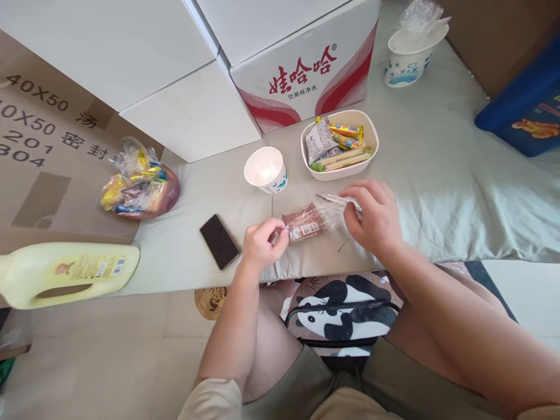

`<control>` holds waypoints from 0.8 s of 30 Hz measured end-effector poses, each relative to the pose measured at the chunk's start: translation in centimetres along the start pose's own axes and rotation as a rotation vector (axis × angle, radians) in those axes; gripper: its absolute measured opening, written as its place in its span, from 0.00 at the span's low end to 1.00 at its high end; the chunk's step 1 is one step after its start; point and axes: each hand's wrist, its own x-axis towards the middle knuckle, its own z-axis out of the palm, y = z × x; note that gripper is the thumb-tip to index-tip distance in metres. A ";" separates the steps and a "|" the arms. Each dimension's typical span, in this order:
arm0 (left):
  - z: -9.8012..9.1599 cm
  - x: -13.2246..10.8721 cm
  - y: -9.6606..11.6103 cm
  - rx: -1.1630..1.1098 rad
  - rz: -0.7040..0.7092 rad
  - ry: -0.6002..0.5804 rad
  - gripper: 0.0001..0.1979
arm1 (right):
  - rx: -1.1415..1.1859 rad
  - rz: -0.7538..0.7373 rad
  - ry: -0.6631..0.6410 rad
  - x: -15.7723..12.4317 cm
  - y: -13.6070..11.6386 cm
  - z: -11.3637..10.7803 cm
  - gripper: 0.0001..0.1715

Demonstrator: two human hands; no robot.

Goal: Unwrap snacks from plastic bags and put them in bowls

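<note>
My left hand pinches the left end of a small reddish-brown snack packet with a white label, lying on the cloth-covered surface. Loose clear plastic spreads from the packet's right end towards my right hand. Its thumb and fingers are closed around a slim silvery tool, whose tip points left; its exact kind is unclear. Behind the packet stand a white paper cup and a white plastic tub with wrapped sweets and several thin sticks in it.
A phone lies left of my left hand. Farther left are a bowl of wrapped snacks and a pale yellow jug. White cartons line the back. Another paper cup holding plastic and a blue container stand right.
</note>
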 end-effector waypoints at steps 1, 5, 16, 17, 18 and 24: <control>0.0 0.0 0.2 -0.001 -0.004 -0.033 0.03 | -0.005 -0.075 -0.048 -0.2 -0.3 0.1 0.19; -0.2 0.3 0.7 -0.137 -0.001 -0.077 0.07 | -0.041 -0.282 -0.237 -0.5 -1.3 1.0 0.23; -1.4 0.3 -0.2 -0.264 -0.310 -0.343 0.08 | 0.002 -0.157 -0.660 -0.5 -0.9 -0.2 0.18; -1.6 0.2 -0.5 -0.203 -0.344 -0.354 0.08 | -0.038 -0.131 -0.694 -0.5 -0.9 -0.2 0.19; -1.8 0.1 -0.8 -0.146 -0.381 -0.348 0.08 | -0.083 -0.109 -0.716 -0.4 -1.0 -0.2 0.21; -2.9 -1.0 -2.8 0.146 -0.565 -0.153 0.10 | -0.245 -0.010 -0.767 0.0 -1.3 -0.2 0.16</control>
